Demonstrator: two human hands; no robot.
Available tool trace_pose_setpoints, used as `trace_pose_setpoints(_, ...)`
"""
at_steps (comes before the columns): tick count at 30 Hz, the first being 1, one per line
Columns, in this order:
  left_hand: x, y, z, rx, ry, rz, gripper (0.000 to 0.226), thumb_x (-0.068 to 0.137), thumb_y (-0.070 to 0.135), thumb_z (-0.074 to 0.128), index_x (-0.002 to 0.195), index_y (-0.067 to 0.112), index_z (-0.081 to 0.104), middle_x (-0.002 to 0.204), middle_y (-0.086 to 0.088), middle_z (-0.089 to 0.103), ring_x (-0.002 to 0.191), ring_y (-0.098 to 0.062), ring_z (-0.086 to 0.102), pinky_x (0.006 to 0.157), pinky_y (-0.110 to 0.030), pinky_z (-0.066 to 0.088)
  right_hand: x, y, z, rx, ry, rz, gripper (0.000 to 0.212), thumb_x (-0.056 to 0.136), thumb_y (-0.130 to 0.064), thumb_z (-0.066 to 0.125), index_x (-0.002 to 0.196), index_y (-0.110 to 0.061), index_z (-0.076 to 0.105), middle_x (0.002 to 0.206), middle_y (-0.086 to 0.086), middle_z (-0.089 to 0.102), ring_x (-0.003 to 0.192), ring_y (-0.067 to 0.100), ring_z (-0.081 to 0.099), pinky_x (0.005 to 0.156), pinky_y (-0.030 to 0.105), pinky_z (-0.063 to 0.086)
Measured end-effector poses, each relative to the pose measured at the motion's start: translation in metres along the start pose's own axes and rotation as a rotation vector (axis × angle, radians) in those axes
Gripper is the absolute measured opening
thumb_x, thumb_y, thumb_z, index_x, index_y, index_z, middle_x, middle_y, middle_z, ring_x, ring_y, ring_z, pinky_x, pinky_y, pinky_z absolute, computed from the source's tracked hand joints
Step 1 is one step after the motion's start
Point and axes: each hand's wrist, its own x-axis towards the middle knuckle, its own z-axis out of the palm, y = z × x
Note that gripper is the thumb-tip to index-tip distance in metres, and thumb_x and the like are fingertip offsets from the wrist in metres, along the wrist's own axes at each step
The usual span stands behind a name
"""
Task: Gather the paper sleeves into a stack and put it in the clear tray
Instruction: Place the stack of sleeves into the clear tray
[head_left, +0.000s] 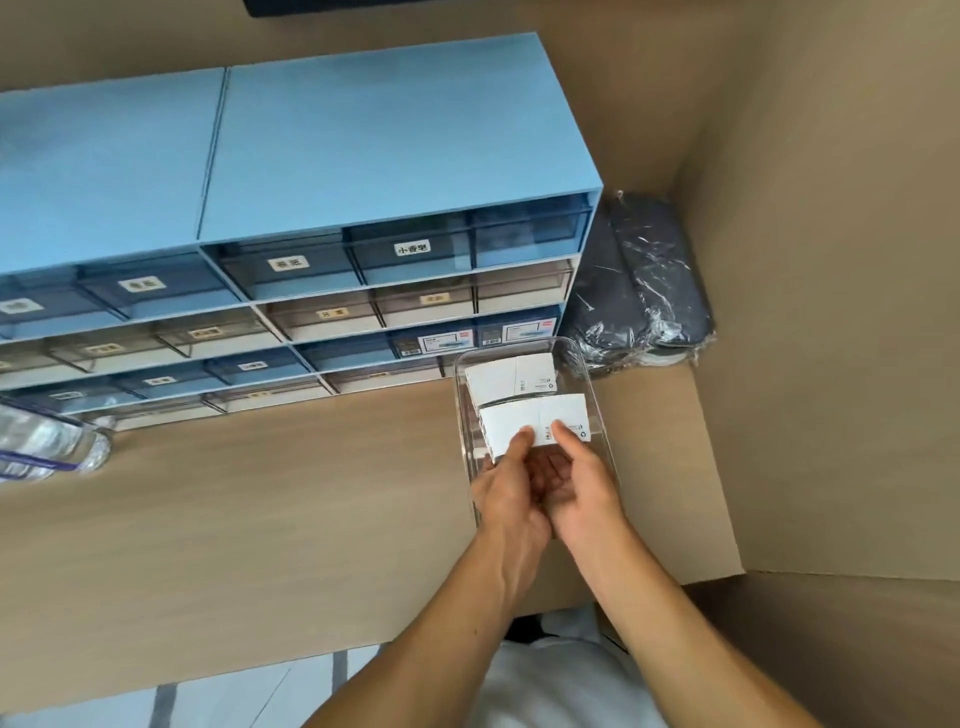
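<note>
Sleeves: white printed paper stack (535, 423) in clear tray (597, 410) | left hand (511, 496) and right hand (584, 488) grip: both pinch its near edge | tray's near end hidden by hands | print unreadable

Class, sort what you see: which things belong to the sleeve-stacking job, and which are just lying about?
Job: white paper sleeves stack, second white sleeve stack, clear plastic tray, left hand, right hand.

Lying about: blue drawer cabinet, plastic-wrapped dark bundle, clear water bottle.
</note>
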Motion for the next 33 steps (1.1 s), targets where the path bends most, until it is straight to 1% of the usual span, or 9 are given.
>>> trace_pose_setpoints(6,0.029,-0.004,0.003,-0.002,0.107,-0.054,0.022,0.081,0.008,0.077,0.074,0.005,0.057,0.05,-0.008,0.049,0.025,-0.014,0.045,0.031,-0.017,0.041,0.028,0.001,-0.001,-0.088,0.101,0.09,0.028,0.089,-0.024,0.065,0.068,-0.009,0.054,0.058,0.007,0.047,0.041,0.015,0.044,0.038,0.021,0.037)
trace_pose_setpoints(11,0.045,-0.002,0.011,-0.008,0.155,-0.04,0.021,0.083,0.009,0.075,0.074,0.005,0.057,0.058,-0.009,0.051,0.022,-0.014,0.046,0.03,-0.016,0.04,0.047,-0.002,0.005,-0.128,0.173,0.12,0.028,0.089,-0.022,0.067,0.07,-0.006,0.054,0.059,0.009,0.054,0.046,0.017,0.049,0.039,0.022,0.044)
trace_pose_setpoints(14,0.054,-0.001,0.014,0.01,0.183,-0.046,0.021,0.084,0.01,0.075,0.076,0.004,0.056,0.058,-0.01,0.051,0.021,-0.014,0.046,0.03,-0.016,0.041,0.056,-0.001,0.007,-0.147,0.18,0.131,0.027,0.09,-0.023,0.066,0.074,-0.003,0.057,0.068,0.012,0.056,0.054,0.02,0.05,0.053,0.026,0.044)
trace_pose_setpoints(19,0.065,0.0,0.017,0.017,0.211,-0.037,0.022,0.084,0.008,0.075,0.074,0.002,0.057,0.038,-0.008,0.056,0.021,-0.015,0.049,0.03,-0.018,0.043,0.069,0.0,0.005,-0.259,0.222,0.071,0.042,0.084,-0.023,0.073,0.111,0.008,0.064,0.105,0.024,0.067,0.066,0.024,0.059,0.067,0.033,0.053)
trace_pose_setpoints(22,0.07,0.0,0.018,0.09,0.235,-0.025,0.019,0.086,0.011,0.073,0.082,0.0,0.058,0.055,-0.014,0.06,0.021,-0.015,0.05,0.029,-0.02,0.044,0.075,0.003,0.002,-0.292,0.232,0.06,0.048,0.084,-0.023,0.073,0.116,0.01,0.063,0.113,0.026,0.068,0.081,0.029,0.062,0.088,0.045,0.056)
trace_pose_setpoints(24,0.074,-0.002,0.016,0.163,0.252,-0.001,0.022,0.087,0.016,0.073,0.082,0.0,0.059,0.06,-0.015,0.063,0.023,-0.016,0.052,0.032,-0.022,0.046,0.074,0.003,0.003,-0.337,0.228,0.074,0.042,0.083,-0.026,0.073,0.108,0.007,0.065,0.095,0.019,0.069,0.065,0.023,0.06,0.071,0.039,0.059)
trace_pose_setpoints(27,0.078,-0.003,0.012,0.266,0.273,0.042,0.027,0.086,0.023,0.074,0.089,-0.001,0.062,0.061,-0.014,0.066,0.028,-0.016,0.055,0.037,-0.022,0.047,0.076,0.001,0.0,-0.421,0.222,0.087,0.025,0.085,-0.029,0.072,0.085,-0.005,0.064,0.065,0.005,0.057,0.032,0.008,0.046,0.037,0.021,0.042)
trace_pose_setpoints(29,0.082,-0.005,0.009,0.328,0.291,0.076,0.029,0.085,0.025,0.075,0.091,-0.001,0.062,0.061,-0.012,0.066,0.033,-0.016,0.057,0.037,-0.022,0.047,0.077,0.0,-0.002,-0.501,0.232,0.039,0.027,0.087,-0.028,0.07,0.074,-0.005,0.062,0.058,0.005,0.053,0.027,0.009,0.043,0.039,0.022,0.042)
trace_pose_setpoints(33,0.083,-0.006,0.008,0.435,0.275,0.117,0.034,0.088,0.029,0.072,0.1,0.0,0.059,0.079,-0.017,0.073,0.055,-0.024,0.066,0.051,-0.031,0.056,0.078,0.002,-0.002,-0.637,0.25,-0.12,0.035,0.09,-0.027,0.066,0.068,0.0,0.062,0.055,0.012,0.056,0.041,0.021,0.048,0.051,0.034,0.045)
